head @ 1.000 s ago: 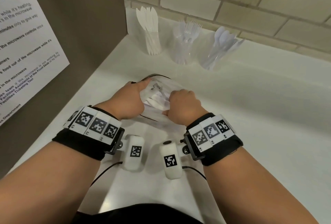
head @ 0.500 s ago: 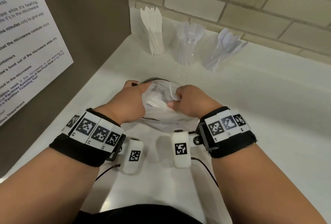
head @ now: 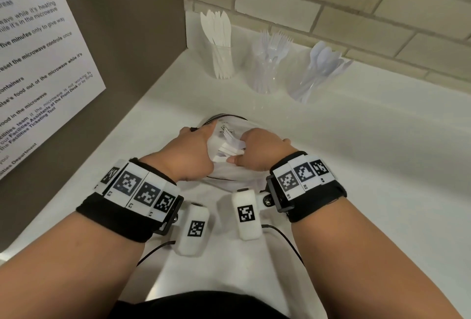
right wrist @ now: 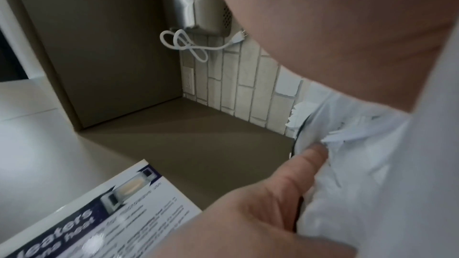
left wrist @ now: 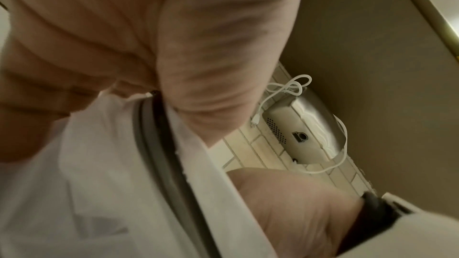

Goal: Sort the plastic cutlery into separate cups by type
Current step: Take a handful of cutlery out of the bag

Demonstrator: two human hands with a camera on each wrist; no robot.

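Cutlery, white plastic, mixed lot (head: 230,146): lay inside a clear plastic bag (head: 237,173) at the centre of the head view, on a white counter (head: 356,165). Fork tines and flat handles showed through the bag's open mouth; exact count could not be told.

Left hand (head: 190,154): lower centre of frame, fingers curled round the bag's left edge, gripping it. In the left wrist view the bag (left wrist: 99,183) and its dark zip strip ran under the palm (left wrist: 174,46).

Right hand (head: 257,151): just right of the left one, closed in a fist on the bag's right side, thumb pressed to the film. In the right wrist view the left hand's thumb (right wrist: 305,162) pinched the bag (right wrist: 372,174).

Wristbands, black, with square-coded tags: one on each wrist, lower frame.

Knife cup (head: 223,61): clear, upper centre by the corner, holding white knives upright.

Fork cup (head: 267,71): clear, just right of the knife cup, holding forks.

Spoon cup (head: 305,81): clear, furthest right of the three, spoons leaning right.

Printed notice (head: 38,64): left of frame, on a brown side panel.

Brick wall (head: 356,13): pale, top of frame, behind the cups.
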